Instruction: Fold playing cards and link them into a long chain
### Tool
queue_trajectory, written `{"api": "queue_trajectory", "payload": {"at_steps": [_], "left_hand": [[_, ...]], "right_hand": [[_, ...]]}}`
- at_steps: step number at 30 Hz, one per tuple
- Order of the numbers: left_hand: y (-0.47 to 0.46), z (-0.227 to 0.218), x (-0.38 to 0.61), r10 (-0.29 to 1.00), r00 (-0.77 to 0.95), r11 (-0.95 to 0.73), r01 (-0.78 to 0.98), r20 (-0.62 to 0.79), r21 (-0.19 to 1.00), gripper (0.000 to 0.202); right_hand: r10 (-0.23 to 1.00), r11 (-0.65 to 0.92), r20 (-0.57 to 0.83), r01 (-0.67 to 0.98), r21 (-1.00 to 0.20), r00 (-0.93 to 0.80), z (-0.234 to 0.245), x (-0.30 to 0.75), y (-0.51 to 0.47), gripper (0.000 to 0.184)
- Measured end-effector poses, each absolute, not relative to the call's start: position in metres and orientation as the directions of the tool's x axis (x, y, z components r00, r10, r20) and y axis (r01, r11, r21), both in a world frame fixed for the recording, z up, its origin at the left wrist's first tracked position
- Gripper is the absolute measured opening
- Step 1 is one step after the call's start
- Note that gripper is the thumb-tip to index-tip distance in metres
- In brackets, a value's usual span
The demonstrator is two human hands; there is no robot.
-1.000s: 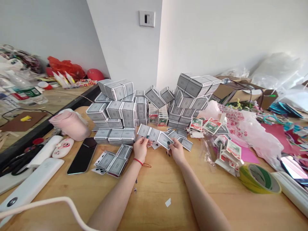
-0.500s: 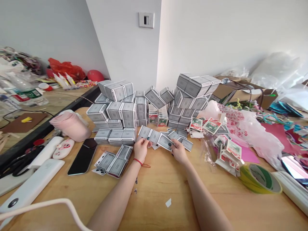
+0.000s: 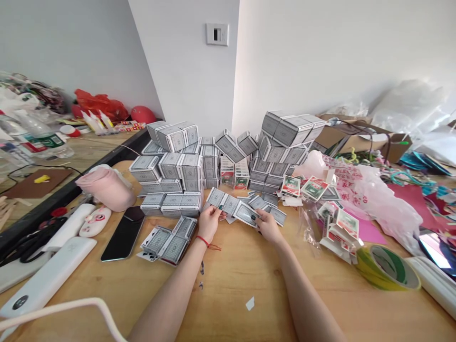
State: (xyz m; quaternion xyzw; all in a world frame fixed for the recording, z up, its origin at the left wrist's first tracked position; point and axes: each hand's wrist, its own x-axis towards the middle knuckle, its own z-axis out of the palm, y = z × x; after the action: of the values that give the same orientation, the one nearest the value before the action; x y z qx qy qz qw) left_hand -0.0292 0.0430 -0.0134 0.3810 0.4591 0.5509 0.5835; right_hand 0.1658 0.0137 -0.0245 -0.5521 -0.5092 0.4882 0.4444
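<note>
Between thumb and fingers, my left hand (image 3: 209, 223) pinches a strip of grey-patterned playing cards (image 3: 228, 201), backs up. My right hand (image 3: 269, 227) is closed on another playing card (image 3: 245, 212), whose left end meets or overlaps that strip; which of the two, I cannot tell. Loose cards (image 3: 277, 216) lie just behind my right hand. Beside my left wrist rests a folded piece made of cards (image 3: 174, 241), with faces showing at its left. Behind both hands stand stacked blocks of cards, one group at left (image 3: 181, 166) and one at right (image 3: 281, 152).
Card boxes (image 3: 291, 185) and torn packaging (image 3: 341, 232) lie at right, near a yellow-green tape roll (image 3: 370, 273) and a plastic bag (image 3: 384, 194). A phone (image 3: 124, 233), a pink roll (image 3: 103, 187) and a white power bank (image 3: 53, 275) are at left. A paper scrap (image 3: 250, 303) lies in front.
Both hands keep their pinch and have barely moved. The card in my right hand has shifted slightly and changed its tilt against the strip in my left. The whole view has moved a little.
</note>
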Motion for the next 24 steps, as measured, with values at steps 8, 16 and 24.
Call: {"api": "queue_trajectory", "payload": {"at_steps": [8,16,24], "left_hand": [[0.041,-0.001,-0.028,1.000,0.004,0.023,-0.603,-0.026,0.798,0.031],[0.042,0.005,-0.030,0.997,0.068,0.064,-0.739,-0.020,0.671,0.044],[0.046,0.001,-0.024,0.989,-0.042,0.065,-0.738,-0.143,0.671,0.037]], "right_hand": [[0.987,-0.087,-0.089,0.022,-0.996,-0.132,-0.012,0.145,0.006,0.024],[0.974,-0.103,-0.110,0.045,-0.994,-0.197,-0.014,0.131,0.003,0.026],[0.964,-0.132,-0.133,0.018,-0.991,-0.229,-0.012,0.126,-0.001,0.022]]}}
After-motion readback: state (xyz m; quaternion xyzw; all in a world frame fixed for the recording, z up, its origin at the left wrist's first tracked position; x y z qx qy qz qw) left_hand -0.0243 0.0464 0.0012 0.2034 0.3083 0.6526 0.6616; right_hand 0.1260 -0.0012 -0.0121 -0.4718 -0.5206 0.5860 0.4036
